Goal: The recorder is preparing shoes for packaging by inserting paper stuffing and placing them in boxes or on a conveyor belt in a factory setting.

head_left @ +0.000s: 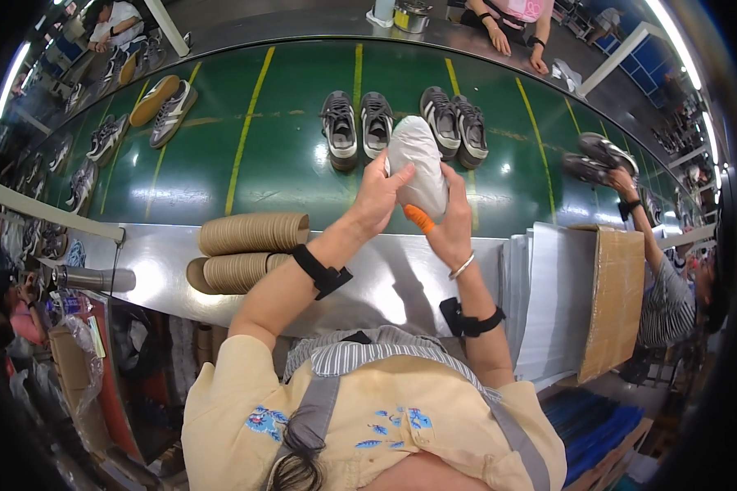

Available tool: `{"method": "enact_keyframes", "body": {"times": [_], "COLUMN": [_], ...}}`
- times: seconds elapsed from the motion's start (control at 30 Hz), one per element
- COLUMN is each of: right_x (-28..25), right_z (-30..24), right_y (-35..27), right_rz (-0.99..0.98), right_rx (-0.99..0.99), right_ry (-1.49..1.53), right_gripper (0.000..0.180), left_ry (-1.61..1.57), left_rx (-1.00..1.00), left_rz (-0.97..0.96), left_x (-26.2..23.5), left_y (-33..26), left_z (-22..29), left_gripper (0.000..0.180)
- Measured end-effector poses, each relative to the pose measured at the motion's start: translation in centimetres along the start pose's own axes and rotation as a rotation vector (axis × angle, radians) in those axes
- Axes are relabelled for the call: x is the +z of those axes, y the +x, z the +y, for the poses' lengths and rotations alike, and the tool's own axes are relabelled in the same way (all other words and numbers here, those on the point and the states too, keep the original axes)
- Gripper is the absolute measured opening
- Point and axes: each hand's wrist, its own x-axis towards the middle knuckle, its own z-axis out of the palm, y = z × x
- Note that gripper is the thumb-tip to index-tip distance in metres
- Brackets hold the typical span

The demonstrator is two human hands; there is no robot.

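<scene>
White paper-wrapped bundle [418, 164] gripped between both hands above the bench [385, 270] edge, left hand [378, 198] closed on its side, right hand [449, 219] clasped beneath, grey shoe pairs [359, 124] set behind on green conveyor belt [246, 147], cardboard inserts [250, 233] stacked nearby.

A shoe wrapped in white tissue paper [418, 164] is held upright above the near edge of the green conveyor belt [246, 164], toe end up. The wrap is crumpled and covers it fully (no shoe surface shows). It sits between both hands, narrower at the top.
</scene>
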Motion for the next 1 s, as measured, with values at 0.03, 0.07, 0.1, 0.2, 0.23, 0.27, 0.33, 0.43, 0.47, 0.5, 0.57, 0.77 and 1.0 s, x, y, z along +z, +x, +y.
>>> {"method": "enact_keyframes", "body": {"times": [0.03,0.07,0.1,0.2,0.23,0.27,0.33,0.43,0.47,0.5,0.57,0.77,1.0], "right_x": [0.9,1.7,2.4,4.2,4.9,6.0,8.3,11.9,13.4,14.5,16.4,23.8,25.1], "right_z": [-0.1,-0.2,-0.1,1.8,2.9,4.3,7.4,8.6,8.4,9.1,10.9,13.1,12.1], "right_y": [-0.1,-0.1,0.1,1.1,1.5,1.8,2.9,5.5,6.6,7.3,8.7,12.1,11.8], "right_rz": [-0.005,-0.008,-0.011,-0.043,-0.093,-0.098,-0.122,-0.142,-0.135,-0.129,-0.155,-0.257,-0.531], "right_rx": [0.001,0.106,0.215,0.302,0.418,0.418,0.566,0.899,0.975,0.988,1.102,0.435,0.115], "right_ry": [0.008,0.079,0.146,0.199,0.233,0.233,0.453,0.763,0.878,0.854,0.807,-0.244,-0.062], "right_gripper": [0.073,0.068,0.063,0.053,0.052,0.052,0.046,0.041,0.039,0.039,0.037,0.047,0.046], "left_ry": [0.004,0.051,0.096,0.524,0.52,0.684,0.834,1.591,1.72,1.824,1.726,1.562,1.472], "left_rx": [0.001,-0.026,-0.057,-0.265,-0.27,-0.256,-0.248,0.018,0.256,0.505,0.351,0.374,0.285], "left_rz": [0.009,0.014,0.017,0.008,0.002,0.001,-0.014,-0.016,-0.035,-0.066,-0.14,-0.448,-0.455], "left_x": [-1.0,-1.9,-2.8,-7.0,-9.4,-12.8,-16.7,-21.5,-23.7,-24.4,-26.3,-27.5,-29.1], "left_y": [0.1,0.3,0.5,3.5,5.2,7.1,10.5,14.5,15.5,16.7,19.3,22.7,22.1], "left_z": [0.4,0.7,1.0,3.9,4.4,4.5,4.0,2.4,1.4,0.9,0.8,3.9,5.3], "left_gripper": [0.038,0.036,0.033,0.033,0.033,0.037,0.041,0.053,0.054,0.055,0.051,0.039,0.032]}}
